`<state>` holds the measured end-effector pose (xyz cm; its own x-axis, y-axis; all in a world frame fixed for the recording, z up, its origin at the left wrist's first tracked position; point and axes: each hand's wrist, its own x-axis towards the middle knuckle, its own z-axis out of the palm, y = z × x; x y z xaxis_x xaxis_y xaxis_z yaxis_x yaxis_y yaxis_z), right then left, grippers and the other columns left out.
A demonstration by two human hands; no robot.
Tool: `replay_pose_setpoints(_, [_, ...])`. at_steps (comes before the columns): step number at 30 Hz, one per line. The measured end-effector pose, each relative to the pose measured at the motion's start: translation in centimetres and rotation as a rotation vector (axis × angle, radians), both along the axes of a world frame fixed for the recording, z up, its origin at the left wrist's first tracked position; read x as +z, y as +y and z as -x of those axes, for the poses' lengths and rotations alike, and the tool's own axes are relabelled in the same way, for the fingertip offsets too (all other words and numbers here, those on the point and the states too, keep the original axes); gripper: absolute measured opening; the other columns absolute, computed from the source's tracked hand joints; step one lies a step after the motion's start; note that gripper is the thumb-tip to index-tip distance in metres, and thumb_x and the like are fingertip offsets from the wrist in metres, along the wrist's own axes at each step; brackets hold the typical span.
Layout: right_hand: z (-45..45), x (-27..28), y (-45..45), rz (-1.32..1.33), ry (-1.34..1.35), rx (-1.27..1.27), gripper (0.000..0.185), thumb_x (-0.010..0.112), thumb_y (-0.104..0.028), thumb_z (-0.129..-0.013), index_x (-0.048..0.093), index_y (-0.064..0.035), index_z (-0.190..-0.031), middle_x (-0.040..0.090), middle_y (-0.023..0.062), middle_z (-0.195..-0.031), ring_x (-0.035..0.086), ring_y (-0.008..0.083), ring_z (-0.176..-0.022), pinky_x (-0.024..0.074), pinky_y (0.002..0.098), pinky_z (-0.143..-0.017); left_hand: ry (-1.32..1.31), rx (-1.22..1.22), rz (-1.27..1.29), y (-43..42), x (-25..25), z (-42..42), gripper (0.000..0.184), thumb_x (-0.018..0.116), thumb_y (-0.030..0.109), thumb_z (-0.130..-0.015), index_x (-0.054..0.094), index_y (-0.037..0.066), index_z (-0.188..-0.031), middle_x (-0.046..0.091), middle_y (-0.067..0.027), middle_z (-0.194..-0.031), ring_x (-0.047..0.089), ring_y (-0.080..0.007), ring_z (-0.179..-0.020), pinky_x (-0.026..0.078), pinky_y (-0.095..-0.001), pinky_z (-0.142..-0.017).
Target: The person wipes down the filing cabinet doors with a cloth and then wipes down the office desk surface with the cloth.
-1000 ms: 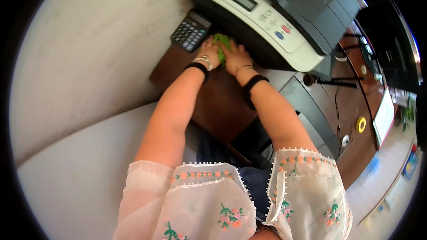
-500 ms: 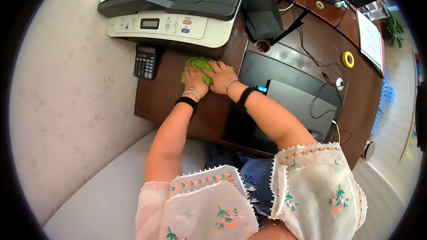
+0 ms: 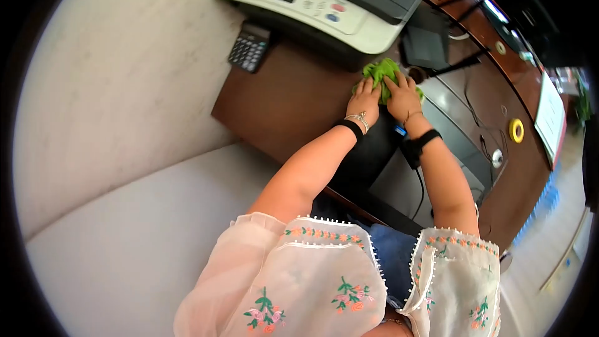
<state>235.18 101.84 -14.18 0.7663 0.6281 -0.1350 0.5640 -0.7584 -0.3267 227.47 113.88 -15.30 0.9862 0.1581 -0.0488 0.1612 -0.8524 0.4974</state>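
Note:
A bunched green cloth lies on the brown desk, near the right front corner of the printer. My left hand presses on the cloth's left side, fingers pointing forward. On its right side rests my right hand, fingers slightly spread on the fabric. Both hands are side by side, palms down. The cloth partly sticks out beyond the fingers and past my right hand. Below the hands is a dark laptop.
A black calculator sits by the wall left of the printer. Right of the hands are a black router with antennas, loose cables, yellow tape and a folder with papers. A light seat is at lower left.
Both hands and the green cloth have moved right along the desk, from near the calculator to the printer's right corner. The view has also shifted and tilted.

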Motion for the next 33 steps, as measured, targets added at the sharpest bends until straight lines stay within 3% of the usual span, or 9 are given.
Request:
replay_pose_setpoints(5, [6.9, 0.9, 5.8, 0.042, 0.108, 0.16, 0.073, 0.06, -0.025, -0.068, 0.035, -0.0164, -0.136, 0.027, 0.016, -0.141, 0.025, 0.0421, -0.127, 0.0302, 0.0517, -0.098, -0.071, -0.074, -0.193, 8.6, -0.4, 6.4, 0.044, 0.049, 0.005, -0.076, 0.052, 0.006, -0.12, 0.045, -0.0147, -0.127, 0.041, -0.03, -0.121, 0.044, -0.038, -0.091])
replay_pose_setpoints(12, [5.4, -3.4, 17.6, -0.232, 0.129, 0.253, 0.066, 0.05, -0.019, -0.08, 0.025, -0.0211, -0.141, 0.017, 0.0132, -0.147, 0.017, 0.0425, -0.131, 0.023, 0.0542, -0.103, -0.003, 0.126, -0.284, 19.6, -0.7, 3.0, 0.033, 0.045, 0.007, -0.082, 0.054, 0.004, -0.114, 0.042, -0.0149, -0.13, 0.041, -0.0315, -0.119, 0.043, -0.0371, -0.093])
replay_pose_setpoints(18, [4.5, 1.3, 21.6, 0.12, 0.326, 0.248, 0.066, 0.048, -0.012, -0.08, 0.027, -0.0249, -0.141, 0.015, 0.0055, -0.149, 0.013, 0.037, -0.135, 0.0199, 0.053, -0.105, -0.043, 0.144, -0.108, 23.3, -2.1, 4.5, 0.045, 0.048, -0.005, -0.075, 0.054, 0.005, -0.118, 0.037, -0.0146, -0.137, 0.033, -0.0325, -0.127, 0.035, -0.0353, -0.101])
replay_pose_setpoints(26, [14.5, 1.1, 19.6, 0.085, 0.309, 0.57, 0.066, 0.05, -0.011, -0.078, 0.03, -0.0236, -0.139, 0.021, 0.0044, -0.147, 0.015, 0.0326, -0.135, 0.0186, 0.051, -0.105, 0.069, 0.189, -0.228, 21.1, -0.6, 18.0, 0.04, 0.049, -0.006, -0.073, 0.054, 0.001, -0.112, 0.039, -0.0178, -0.134, 0.034, -0.0318, -0.127, 0.036, -0.036, -0.101])
replay_pose_setpoints(28, [16.0, 0.8, 17.7, 0.075, 0.279, 0.612, 0.064, 0.049, -0.012, -0.078, 0.032, -0.0226, -0.139, 0.022, 0.0043, -0.147, 0.016, 0.0322, -0.135, 0.0189, 0.0505, -0.104, 0.159, 0.188, -0.222, 19.5, 0.1, 19.8, 0.036, 0.046, -0.006, -0.077, 0.053, -0.001, -0.112, 0.038, -0.0235, -0.132, 0.036, -0.0359, -0.124, 0.035, -0.0386, -0.102])
replay_pose_setpoints(33, [18.9, 0.1, 9.7, -0.007, 0.247, 0.695, 0.057, 0.047, -0.016, -0.079, 0.037, -0.0204, -0.135, 0.027, 0.0045, -0.143, 0.02, 0.0317, -0.133, 0.0201, 0.0499, -0.104, 0.305, 0.077, -0.226, 11.8, 0.8, 23.4, 0.043, 0.048, -0.002, -0.074, 0.044, -0.006, -0.116, 0.028, -0.0276, -0.135, 0.022, -0.043, -0.129, 0.033, -0.0423, -0.103])
